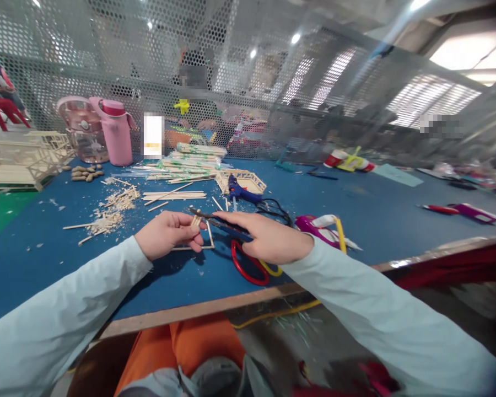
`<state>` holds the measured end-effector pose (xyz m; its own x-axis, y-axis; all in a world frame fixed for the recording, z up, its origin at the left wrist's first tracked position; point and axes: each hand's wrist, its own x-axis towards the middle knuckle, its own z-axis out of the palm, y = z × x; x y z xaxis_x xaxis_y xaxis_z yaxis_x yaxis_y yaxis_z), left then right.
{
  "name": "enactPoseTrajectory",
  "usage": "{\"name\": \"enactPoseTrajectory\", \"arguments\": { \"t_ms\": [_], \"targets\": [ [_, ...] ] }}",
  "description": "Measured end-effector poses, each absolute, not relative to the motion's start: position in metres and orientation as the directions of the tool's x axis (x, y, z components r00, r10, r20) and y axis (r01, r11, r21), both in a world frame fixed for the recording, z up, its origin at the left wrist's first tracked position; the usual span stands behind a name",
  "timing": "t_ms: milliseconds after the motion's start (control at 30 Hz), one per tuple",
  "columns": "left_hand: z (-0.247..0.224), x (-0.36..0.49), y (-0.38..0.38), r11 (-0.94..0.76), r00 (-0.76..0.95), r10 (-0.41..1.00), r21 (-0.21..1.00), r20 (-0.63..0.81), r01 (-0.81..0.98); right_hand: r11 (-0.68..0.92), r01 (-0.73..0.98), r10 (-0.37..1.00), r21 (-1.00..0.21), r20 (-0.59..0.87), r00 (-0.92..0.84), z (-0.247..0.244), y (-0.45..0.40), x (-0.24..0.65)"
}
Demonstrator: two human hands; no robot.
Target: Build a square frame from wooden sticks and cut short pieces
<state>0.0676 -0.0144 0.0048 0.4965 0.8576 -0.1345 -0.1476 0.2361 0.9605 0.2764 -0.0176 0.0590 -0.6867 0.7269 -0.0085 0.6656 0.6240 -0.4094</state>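
Note:
Over the near part of the blue table, my left hand (171, 234) pinches a few short wooden sticks (196, 219) upright between thumb and fingers. My right hand (270, 236) is closed around blue-handled pliers (227, 225), whose dark jaws reach the sticks' upper ends. Whether the jaws bite the wood I cannot tell. Under my left hand lies a thin wooden frame (210, 236), partly covered. Red-and-yellow-handled scissors (248, 270) rest below my right hand. Just beyond the hands sits a blue glue gun (243, 191), against a small wooden lattice piece (252, 179).
Wood scraps (118, 207), loose sticks (177, 196) and wrapped chopsticks (190, 162) lie to the left and behind. A pink bottle (118, 135), peanuts (86, 173) and wooden models (20, 162) stand farther left. A purple-and-white tool (320, 229) lies right. A perforated metal screen (149, 66) borders the back.

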Motion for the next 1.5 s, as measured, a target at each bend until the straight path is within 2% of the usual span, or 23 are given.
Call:
{"name": "enactPoseTrajectory", "arguments": {
  "t_ms": [133,300,500,700,833,967,1067,1100,1167,1233,1300,1400,1500],
  "targets": [
    [0.006,0.068,-0.015,0.174,0.474,0.875,0.976,-0.094,-0.128,0.592,0.668,0.745,-0.451,-0.01,-0.667,0.053,-0.017,0.274],
    [0.005,0.074,-0.018,0.067,0.423,0.906,0.994,-0.027,-0.082,0.612,0.617,0.731,-0.495,0.055,-0.68,0.041,-0.013,0.275],
    [0.001,0.082,-0.022,-0.041,0.254,0.966,0.999,0.047,-0.028,0.628,0.633,0.744,-0.452,0.111,-0.659,0.036,-0.011,0.269],
    [0.0,0.076,-0.019,-0.213,0.128,0.973,0.956,0.19,0.203,0.574,0.77,0.819,-0.28,0.195,-0.54,0.031,-0.02,0.252],
    [0.004,0.071,-0.019,-0.306,0.096,0.952,0.907,0.29,0.29,0.535,0.831,0.835,-0.151,0.245,-0.493,0.031,-0.025,0.242],
    [0.007,0.07,-0.019,-0.317,0.069,0.948,0.893,0.312,0.318,0.518,0.856,0.82,-0.006,0.291,-0.494,0.035,-0.02,0.24],
    [0.007,0.071,-0.016,-0.253,0.045,0.967,0.941,0.249,0.223,0.497,0.864,0.809,0.079,0.319,-0.495,0.04,-0.013,0.242],
    [0.007,0.071,-0.014,-0.232,0.063,0.972,0.961,0.225,0.15,0.511,0.858,0.806,0.057,0.315,-0.501,0.042,-0.011,0.243],
    [0.006,0.071,-0.01,-0.191,0.138,0.972,0.981,0.193,-0.026,0.569,0.819,0.801,-0.081,0.282,-0.528,0.048,-0.008,0.245],
    [0.006,0.07,-0.008,-0.143,0.216,0.96,0.976,0.177,-0.165,0.63,0.72,0.776,-0.291,0.226,-0.589,0.053,-0.005,0.247],
    [0.007,0.069,-0.009,-0.114,0.272,0.946,0.967,0.175,-0.227,0.631,0.583,0.734,-0.512,0.151,-0.662,0.055,-0.003,0.249],
    [0.007,0.07,-0.012,-0.094,0.336,0.924,0.959,0.183,-0.266,0.445,0.484,0.712,-0.753,-0.031,-0.702,0.054,0.001,0.256],
    [0.005,0.071,-0.012,-0.084,0.322,0.928,0.947,0.187,-0.31,0.238,0.467,0.729,-0.852,-0.162,-0.665,0.053,0.003,0.266]
  ]
}}
